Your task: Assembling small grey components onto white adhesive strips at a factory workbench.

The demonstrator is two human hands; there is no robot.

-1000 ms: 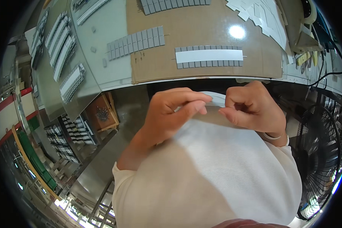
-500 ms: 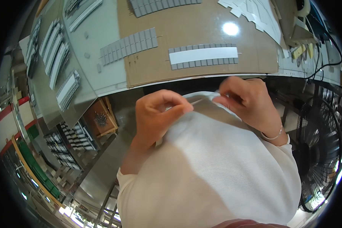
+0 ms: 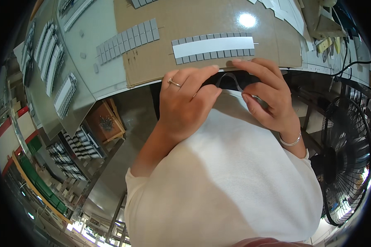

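Note:
A thin, see-through strip (image 3: 228, 74) bows upward in an arch between my two hands, just off the table's front edge. My left hand (image 3: 187, 95) pinches one end of it at the thumb tip, with the index finger stretched toward the table. At its other end the strip runs to the thumb and fingers of my right hand (image 3: 268, 92), whose index finger reaches out to the left. A small shiny bit shows inside the right fingers, too small to name. Just beyond my fingertips lies a row of grey tiles with a white band (image 3: 213, 47) along its middle.
Another row of grey tiles (image 3: 130, 40) lies to the left, partly on the brown cardboard (image 3: 272, 53). Bundles of striped pieces (image 3: 49, 55) sit at the far left. White slips (image 3: 281, 12) are heaped at the back right. A black fan (image 3: 344, 156) stands at my right.
Both hands have moved up toward the table edge, and their fingers have stretched out from tighter pinches. The strip now shows arched between them. The view has shifted slightly, with the table higher in it.

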